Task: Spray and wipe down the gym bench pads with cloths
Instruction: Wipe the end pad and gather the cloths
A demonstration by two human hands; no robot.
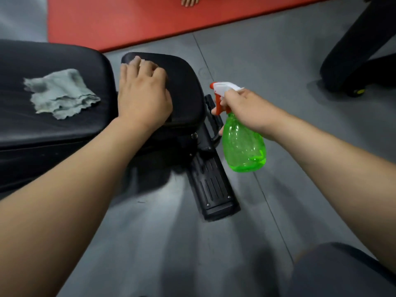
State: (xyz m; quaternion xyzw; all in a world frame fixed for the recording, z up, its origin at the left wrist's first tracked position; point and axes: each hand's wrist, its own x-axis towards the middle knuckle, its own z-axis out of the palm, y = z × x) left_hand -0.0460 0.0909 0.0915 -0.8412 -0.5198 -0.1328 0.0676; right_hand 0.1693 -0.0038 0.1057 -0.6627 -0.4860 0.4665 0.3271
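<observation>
In the head view, the step in hand is judged to be the wiping of the small seat pad [186, 86]. The left hand [143, 95] is pressed on the pad's left half. Its fingers are bent and close together over a wiping cloth [141, 59], of which only a grey fringe is seen at the fingertips, near the pad's far left corner. The spray bottle [244, 144] is held off the pad's right edge, above the floor. The right hand [244, 108] is wrapped round its neck, one fingertip at the orange trigger, and the nozzle is aimed toward the pad.

For a good wipe, the cloth should be held flat under the palm and the strokes overlapped from far edge to near edge. The rounded borders and the gap beside the long back pad [53, 129] should not be missed, and any fresh spray is best aimed clear of the hand.

Counted: two pads, one bottle and two cloths. The spare cloth [62, 93] lies crumpled on the long pad toward its right end. Two hands are at work, and a third hand [189, 1] is seen on the red mat [128, 20].
</observation>
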